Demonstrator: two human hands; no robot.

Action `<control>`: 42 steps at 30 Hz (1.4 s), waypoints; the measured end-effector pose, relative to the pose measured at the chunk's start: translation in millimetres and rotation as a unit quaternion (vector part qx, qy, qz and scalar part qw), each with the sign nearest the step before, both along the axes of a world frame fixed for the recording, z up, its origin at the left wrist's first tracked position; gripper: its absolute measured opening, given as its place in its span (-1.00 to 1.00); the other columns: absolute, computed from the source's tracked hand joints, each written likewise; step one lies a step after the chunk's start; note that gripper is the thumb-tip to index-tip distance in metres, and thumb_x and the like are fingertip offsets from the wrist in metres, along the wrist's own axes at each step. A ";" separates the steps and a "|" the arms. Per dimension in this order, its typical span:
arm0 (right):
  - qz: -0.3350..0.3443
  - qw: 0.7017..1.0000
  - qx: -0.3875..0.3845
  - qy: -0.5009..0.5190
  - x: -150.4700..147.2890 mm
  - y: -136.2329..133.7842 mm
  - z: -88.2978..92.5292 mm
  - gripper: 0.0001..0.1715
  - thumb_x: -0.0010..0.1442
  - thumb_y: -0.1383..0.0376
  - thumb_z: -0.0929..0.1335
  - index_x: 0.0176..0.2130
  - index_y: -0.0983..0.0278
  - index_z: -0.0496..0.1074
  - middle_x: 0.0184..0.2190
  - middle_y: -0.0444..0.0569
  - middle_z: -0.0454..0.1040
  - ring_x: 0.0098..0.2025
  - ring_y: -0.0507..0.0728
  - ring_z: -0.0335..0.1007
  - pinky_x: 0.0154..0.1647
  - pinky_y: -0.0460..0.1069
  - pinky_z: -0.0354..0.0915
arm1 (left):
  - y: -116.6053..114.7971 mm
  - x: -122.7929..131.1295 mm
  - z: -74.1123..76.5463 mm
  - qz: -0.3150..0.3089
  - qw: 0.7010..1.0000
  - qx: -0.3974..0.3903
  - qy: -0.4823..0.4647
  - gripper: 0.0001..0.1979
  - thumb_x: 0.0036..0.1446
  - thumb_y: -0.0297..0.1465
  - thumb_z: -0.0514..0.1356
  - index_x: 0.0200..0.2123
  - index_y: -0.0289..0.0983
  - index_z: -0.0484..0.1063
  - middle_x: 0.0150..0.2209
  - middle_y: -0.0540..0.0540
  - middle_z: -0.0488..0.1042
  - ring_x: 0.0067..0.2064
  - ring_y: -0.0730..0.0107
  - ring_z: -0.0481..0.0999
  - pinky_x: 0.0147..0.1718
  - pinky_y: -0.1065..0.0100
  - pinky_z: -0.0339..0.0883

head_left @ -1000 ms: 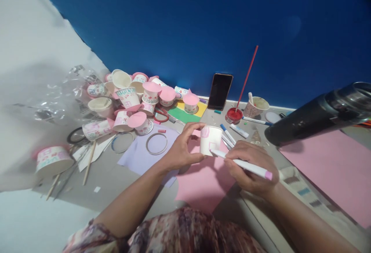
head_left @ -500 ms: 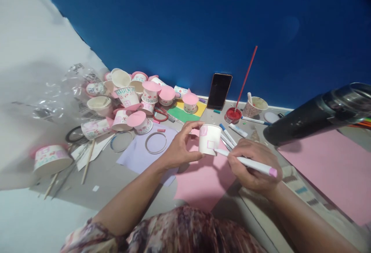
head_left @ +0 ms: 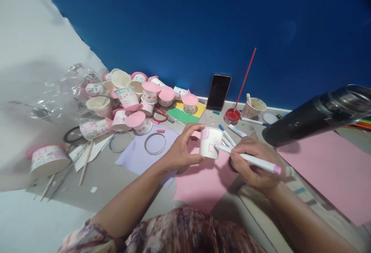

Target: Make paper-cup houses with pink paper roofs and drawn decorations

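Note:
My left hand [head_left: 182, 149] grips a small white paper cup [head_left: 209, 142] with pink squares drawn on its side, held just above a pink paper sheet [head_left: 203, 179]. My right hand [head_left: 255, 163] pinches a white marker with a pink end cap [head_left: 251, 160]. The marker's tip touches the right side of the cup. Both forearms reach in from the bottom of the view.
A heap of decorated paper cups with pink lids [head_left: 136, 100] lies at the left. A phone [head_left: 219, 91] leans on the blue wall, beside a red paint pot with a red stick [head_left: 232, 115]. Loose markers [head_left: 232, 131], wire rings [head_left: 155, 143], a black bottle [head_left: 315, 115].
The marker tip has shifted slightly up the cup's right side, and the cup has turned a little in my left hand. Everything else stays put.

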State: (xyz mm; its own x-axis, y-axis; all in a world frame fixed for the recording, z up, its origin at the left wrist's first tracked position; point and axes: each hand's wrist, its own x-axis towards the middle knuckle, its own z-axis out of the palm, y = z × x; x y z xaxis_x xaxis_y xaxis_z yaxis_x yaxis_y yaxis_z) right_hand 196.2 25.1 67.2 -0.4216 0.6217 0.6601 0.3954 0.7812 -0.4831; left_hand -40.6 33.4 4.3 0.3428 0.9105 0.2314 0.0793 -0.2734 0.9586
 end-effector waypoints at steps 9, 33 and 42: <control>0.004 0.999 0.050 0.011 -4.4 -1.2 -6.6 -0.82 0.26 0.45 0.37 -0.34 0.20 0.48 -0.55 -0.10 0.57 -0.55 0.06 0.44 -0.48 -0.05 0.34 | -2.5 1.3 2.2 -0.001 0.998 0.041 0.046 -0.18 -0.06 -0.48 0.44 0.28 -0.03 0.31 0.23 -0.18 0.32 0.28 -0.04 0.33 0.12 0.06 0.43; -0.030 0.999 0.034 -0.019 -2.0 -2.3 0.5 -0.74 0.23 0.47 0.36 -0.45 0.20 0.44 -0.59 -0.14 0.52 -0.57 0.03 0.41 -0.51 -0.06 0.29 | -3.4 0.6 -1.4 0.003 1.000 0.016 0.021 -0.17 -0.09 -0.48 0.45 0.27 -0.02 0.32 0.23 -0.17 0.30 0.28 0.00 0.34 0.14 0.05 0.42; -0.031 0.999 0.013 -0.016 -0.3 -2.2 1.6 -0.73 0.21 0.46 0.36 -0.49 0.21 0.44 -0.61 -0.15 0.51 -0.59 0.03 0.38 -0.51 -0.05 0.30 | -2.7 0.1 2.0 0.002 1.000 -0.002 0.012 -0.19 -0.07 -0.48 0.45 0.27 -0.04 0.34 0.22 -0.17 0.31 0.28 -0.01 0.36 0.17 0.03 0.41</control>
State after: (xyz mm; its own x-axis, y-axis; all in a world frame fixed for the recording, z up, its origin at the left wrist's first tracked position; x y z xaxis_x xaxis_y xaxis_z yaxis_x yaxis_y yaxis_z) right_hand 195.9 22.9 68.8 -0.4047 0.6305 0.6623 0.4583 0.7666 -0.4498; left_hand -40.5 30.7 6.2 0.3445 0.9126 0.2203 0.1032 -0.2700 0.9573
